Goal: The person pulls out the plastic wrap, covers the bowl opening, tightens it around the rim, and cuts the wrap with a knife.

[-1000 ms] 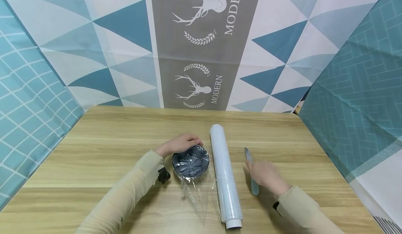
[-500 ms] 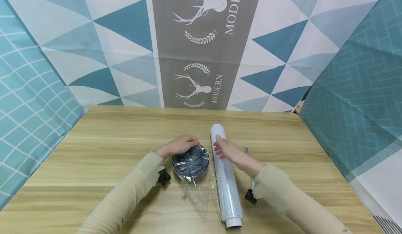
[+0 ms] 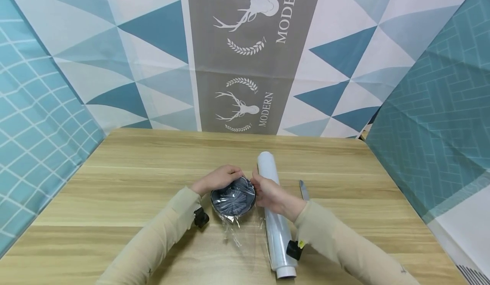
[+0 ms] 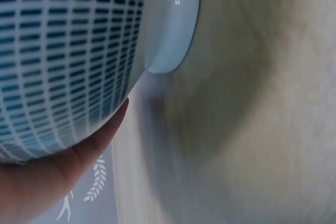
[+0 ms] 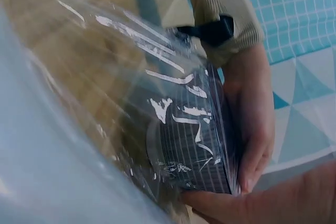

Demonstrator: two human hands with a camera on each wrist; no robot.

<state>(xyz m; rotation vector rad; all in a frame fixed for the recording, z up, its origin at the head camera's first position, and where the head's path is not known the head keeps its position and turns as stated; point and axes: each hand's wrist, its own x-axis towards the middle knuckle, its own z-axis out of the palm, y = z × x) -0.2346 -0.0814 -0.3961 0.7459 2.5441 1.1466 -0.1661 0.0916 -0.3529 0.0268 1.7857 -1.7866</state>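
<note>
A small bowl (image 3: 232, 202) with a dark inside stands mid-table; its outer wall (image 4: 73, 61) shows rows of dark blue dashes on white. My left hand (image 3: 219, 178) grips its far left rim, one digit along the outer wall in the left wrist view. Clear cling film (image 5: 163, 77) stretches over the bowl and hangs crinkled toward the near side. At the right rim, my right hand (image 3: 274, 195) has its fingertips against the film-covered wall, its fingers fairly straight. The cling film roll (image 3: 281, 238) lies under and beside that hand.
Right of the roll lies a knife (image 3: 303, 190), its handle hidden by my right arm. The wooden table (image 3: 126, 200) meets patterned cloth walls at the back and both sides.
My right hand has come from over the knife, across the cling film roll, to the bowl's right rim. The knife stayed on the table. My left hand keeps its grip on the bowl.
</note>
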